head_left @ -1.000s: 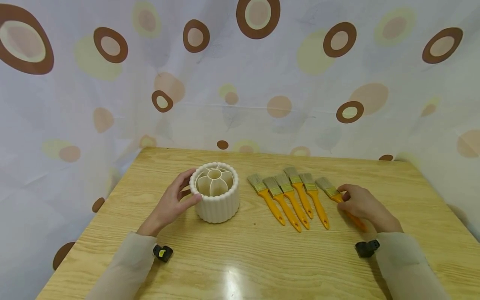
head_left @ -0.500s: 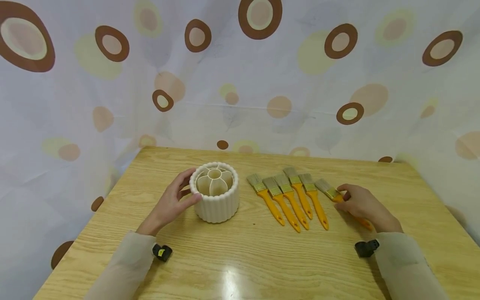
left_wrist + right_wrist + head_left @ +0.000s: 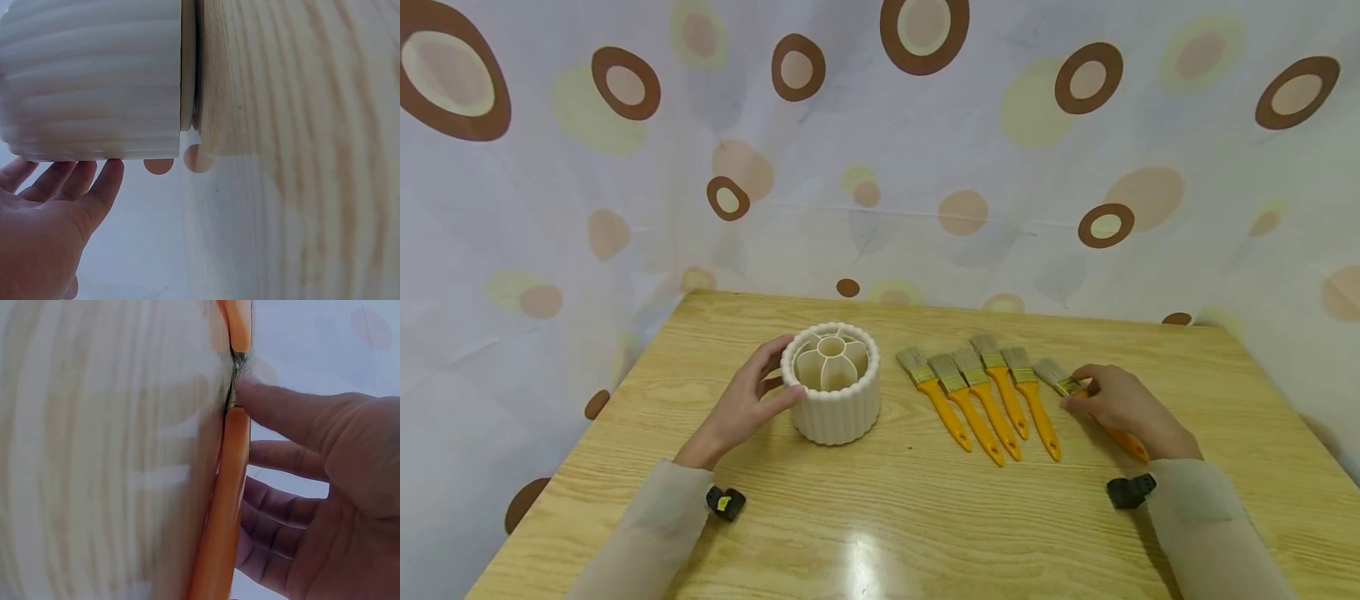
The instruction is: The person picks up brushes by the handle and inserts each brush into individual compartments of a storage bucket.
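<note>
A white ribbed round holder (image 3: 837, 417) with petal-shaped compartments stands upright at the table's left centre. My left hand (image 3: 745, 408) holds its left side, thumb at the front rim; in the left wrist view several fingertips meet the ribbed wall (image 3: 94, 100). At the right, my right hand (image 3: 1123, 408) pinches a paintbrush (image 3: 1056, 375) just below its bristles, and the brush lies on or very close to the table. In the right wrist view the thumb (image 3: 275, 403) is at the metal band, with the orange handle (image 3: 225, 487) below it. My palm partly hides this brush in the head view.
Several more orange-handled paintbrushes (image 3: 981, 400) lie fanned out between the holder and my right hand, bristles pointing away from me. They rest on a wooden table (image 3: 925, 525). A dotted white curtain (image 3: 955, 167) hangs behind it.
The right hand's thumb has slid slightly left along the paintbrush, and the handle end has swung a little to the right. My left hand and the holder have stayed in place.
</note>
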`<state>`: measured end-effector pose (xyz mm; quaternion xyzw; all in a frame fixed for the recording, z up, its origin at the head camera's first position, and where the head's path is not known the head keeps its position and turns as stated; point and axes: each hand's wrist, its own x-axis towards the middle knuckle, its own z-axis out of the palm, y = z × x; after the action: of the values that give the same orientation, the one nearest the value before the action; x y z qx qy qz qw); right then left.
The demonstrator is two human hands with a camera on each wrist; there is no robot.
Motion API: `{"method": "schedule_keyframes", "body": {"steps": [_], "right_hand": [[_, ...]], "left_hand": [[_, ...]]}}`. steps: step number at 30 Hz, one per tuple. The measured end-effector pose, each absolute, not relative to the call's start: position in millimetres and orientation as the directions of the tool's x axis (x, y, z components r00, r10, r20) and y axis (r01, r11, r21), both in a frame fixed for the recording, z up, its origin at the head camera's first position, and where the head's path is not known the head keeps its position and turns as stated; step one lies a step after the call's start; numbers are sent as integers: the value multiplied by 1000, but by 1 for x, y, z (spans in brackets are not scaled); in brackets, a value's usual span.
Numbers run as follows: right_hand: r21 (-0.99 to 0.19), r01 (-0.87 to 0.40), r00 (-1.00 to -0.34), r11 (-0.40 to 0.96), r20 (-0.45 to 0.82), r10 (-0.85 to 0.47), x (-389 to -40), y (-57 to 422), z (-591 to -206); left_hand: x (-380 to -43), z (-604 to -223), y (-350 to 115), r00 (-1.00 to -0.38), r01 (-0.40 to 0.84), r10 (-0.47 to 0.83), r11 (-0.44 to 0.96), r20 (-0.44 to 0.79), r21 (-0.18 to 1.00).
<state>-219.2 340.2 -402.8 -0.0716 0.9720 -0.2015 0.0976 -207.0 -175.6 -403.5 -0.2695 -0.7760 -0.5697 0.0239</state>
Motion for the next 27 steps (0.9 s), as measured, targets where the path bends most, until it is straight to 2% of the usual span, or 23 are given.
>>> {"method": "schedule_keyframes", "body": {"steps": [15,27], "right_hand": [[-432,-115,-965,894,-165,-204,-217,344,-401],[-401,-173,-967,900,-104,-232,-221,347,-406]], "left_hand": [[-206,-403,-175,-853,443,391,191,346,876],[-207,-403,-175,-853,445,390,191,348,875]]}}
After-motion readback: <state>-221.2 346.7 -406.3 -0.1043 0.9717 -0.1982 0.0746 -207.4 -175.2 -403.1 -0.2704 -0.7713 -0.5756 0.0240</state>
